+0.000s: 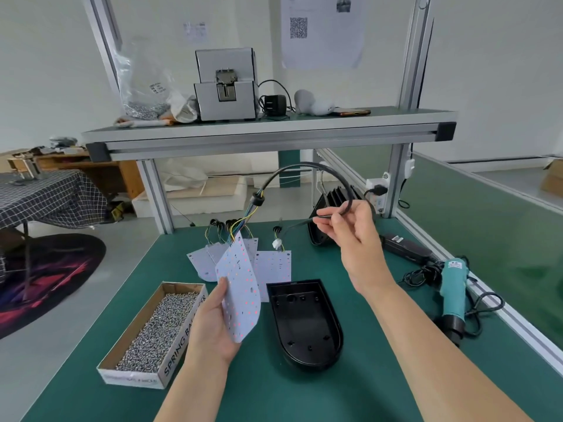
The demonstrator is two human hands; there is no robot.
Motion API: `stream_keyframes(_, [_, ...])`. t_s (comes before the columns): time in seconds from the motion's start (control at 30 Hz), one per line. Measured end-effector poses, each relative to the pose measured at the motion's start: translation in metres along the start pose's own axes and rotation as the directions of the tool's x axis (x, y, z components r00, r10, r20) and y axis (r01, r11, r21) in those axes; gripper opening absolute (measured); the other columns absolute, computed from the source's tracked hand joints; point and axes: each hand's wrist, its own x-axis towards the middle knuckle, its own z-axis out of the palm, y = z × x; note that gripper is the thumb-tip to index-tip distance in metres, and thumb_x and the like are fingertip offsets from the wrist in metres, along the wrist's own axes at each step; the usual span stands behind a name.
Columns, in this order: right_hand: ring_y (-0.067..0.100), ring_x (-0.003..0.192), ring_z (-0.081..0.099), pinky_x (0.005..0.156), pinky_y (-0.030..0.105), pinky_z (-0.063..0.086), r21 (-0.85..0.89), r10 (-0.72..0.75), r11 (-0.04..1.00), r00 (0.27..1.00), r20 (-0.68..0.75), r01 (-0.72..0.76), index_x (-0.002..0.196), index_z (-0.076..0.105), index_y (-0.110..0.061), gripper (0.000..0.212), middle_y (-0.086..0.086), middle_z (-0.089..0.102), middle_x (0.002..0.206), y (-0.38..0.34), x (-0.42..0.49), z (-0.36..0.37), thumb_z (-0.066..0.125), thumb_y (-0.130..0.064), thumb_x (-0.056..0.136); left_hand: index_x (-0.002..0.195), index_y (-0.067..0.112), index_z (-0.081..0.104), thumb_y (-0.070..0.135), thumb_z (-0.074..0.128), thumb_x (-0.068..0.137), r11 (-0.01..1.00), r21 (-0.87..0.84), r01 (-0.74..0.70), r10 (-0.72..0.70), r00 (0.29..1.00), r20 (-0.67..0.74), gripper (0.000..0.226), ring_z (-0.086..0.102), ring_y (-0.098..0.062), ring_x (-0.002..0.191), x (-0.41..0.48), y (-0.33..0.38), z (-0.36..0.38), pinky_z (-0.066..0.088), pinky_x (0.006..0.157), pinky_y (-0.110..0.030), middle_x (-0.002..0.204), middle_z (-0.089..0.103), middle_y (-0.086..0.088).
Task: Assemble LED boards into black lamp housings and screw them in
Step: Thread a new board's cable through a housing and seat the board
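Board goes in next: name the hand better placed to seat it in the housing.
Left, probably. The left hand grips the LED board beside the black housing; the right hand pinches the cable.

Your left hand (213, 324) covers the box (179, 338) label's end | your board (240, 287) hides parts of the boards (274, 266) behind | wall sheet (323, 41) print too small to read

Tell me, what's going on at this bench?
A person is assembling lamps. The left hand holds a white LED board, while the right hand pinches its black cable in the air. An empty black housing lies open on the green table. The box of screws and teal screwdriver sit untouched.
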Motion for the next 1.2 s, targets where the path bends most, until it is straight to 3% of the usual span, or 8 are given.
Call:
stream_keyframes(0.13, [0.023,0.112,0.069,0.100,0.031,0.053,-0.015,0.097,0.995,0.988,0.123,-0.096,0.099,0.044,-0.009,0.012,0.016,0.067,0.118,0.009,-0.004,0.000,0.039,-0.001,0.106,0.067,0.015,0.081,0.028,0.050,0.102,0.997,-0.045,-0.069,0.068,0.998,-0.005,0.048,0.071,-0.015,0.056,-0.001,-0.002,0.003,0.055,0.048,-0.024,0.073,0.075,0.000])
stream_keyframes(0.27, [0.023,0.109,0.070,0.098,0.031,0.054,-0.032,0.162,0.987,0.978,0.132,-0.159,0.099,0.044,-0.005,0.010,0.019,0.068,0.117,0.009,-0.011,0.001,0.039,0.000,0.106,0.065,0.017,0.081,0.024,0.047,0.104,0.995,-0.052,-0.087,0.087,0.996,-0.004,0.052,0.070,-0.012,0.056,-0.006,-0.004,0.003,0.054,0.049,-0.020,0.072,0.074,0.002])
stream_keyframes(0.37, [0.029,0.102,0.072,0.093,0.034,0.057,0.040,0.066,0.997,0.998,-0.004,-0.066,0.107,0.049,-0.002,0.006,0.016,0.071,0.107,-0.010,-0.009,-0.003,0.043,-0.004,0.106,0.105,0.028,0.075,0.018,0.048,0.103,0.992,0.030,-0.122,0.123,0.992,-0.021,0.029,0.071,-0.012,0.072,-0.009,-0.002,0.001,0.057,0.058,-0.025,0.093,0.076,0.005])
stream_keyframes(0.43, [0.029,0.094,0.073,0.086,0.032,0.059,0.065,-0.025,0.997,0.998,-0.058,0.029,0.113,0.050,0.000,0.010,0.016,0.072,0.102,-0.030,-0.003,-0.006,0.045,-0.006,0.106,0.130,0.035,0.055,0.014,0.049,0.102,0.987,0.049,-0.153,0.155,0.987,-0.044,0.035,0.069,-0.016,0.089,-0.010,-0.002,0.001,0.056,0.069,-0.032,0.113,0.072,0.005])
stream_keyframes(0.5, [0.023,0.081,0.073,0.074,0.026,0.058,0.082,-0.107,0.990,0.989,-0.102,0.116,0.112,0.050,-0.001,0.010,0.014,0.073,0.095,-0.052,0.002,-0.008,0.047,-0.008,0.106,0.138,0.025,0.054,0.016,0.050,0.102,0.993,0.047,-0.112,0.113,0.994,-0.005,0.037,0.070,-0.018,0.091,-0.011,-0.003,0.006,0.058,0.074,-0.034,0.116,0.071,0.000])
stream_keyframes(0.67, [0.011,0.059,0.060,0.054,0.021,0.049,0.003,-0.245,0.969,0.959,-0.141,0.248,0.102,0.052,-0.016,0.006,0.004,0.070,0.080,-0.083,0.010,-0.009,0.049,-0.012,0.104,0.125,0.007,0.064,0.026,0.054,0.099,0.998,0.049,0.037,-0.040,0.998,0.048,0.033,0.074,-0.018,0.067,-0.013,-0.012,0.015,0.059,0.053,-0.027,0.089,0.077,-0.005])
stream_keyframes(0.97, [0.011,0.059,0.059,0.055,0.021,0.047,-0.173,-0.315,0.941,0.941,-0.124,0.292,0.102,0.050,-0.023,0.011,-0.002,0.069,0.078,-0.077,0.018,-0.021,0.045,-0.014,0.104,0.113,0.010,0.068,0.027,0.054,0.097,0.995,0.089,0.046,-0.053,0.995,0.084,0.027,0.074,-0.022,0.066,-0.007,-0.015,0.005,0.059,0.053,-0.032,0.085,0.077,-0.006])
stream_keyframes(1.2, [0.009,0.060,0.061,0.058,0.018,0.048,-0.354,-0.389,0.862,0.921,-0.007,0.362,0.105,0.048,-0.015,0.008,0.002,0.067,0.083,-0.081,0.031,-0.014,0.044,-0.008,0.105,0.074,0.016,0.082,0.033,0.065,0.076,0.995,0.093,0.038,-0.043,0.998,0.054,0.024,0.074,-0.015,0.065,0.004,-0.021,-0.005,0.061,0.059,-0.029,0.079,0.077,0.000])
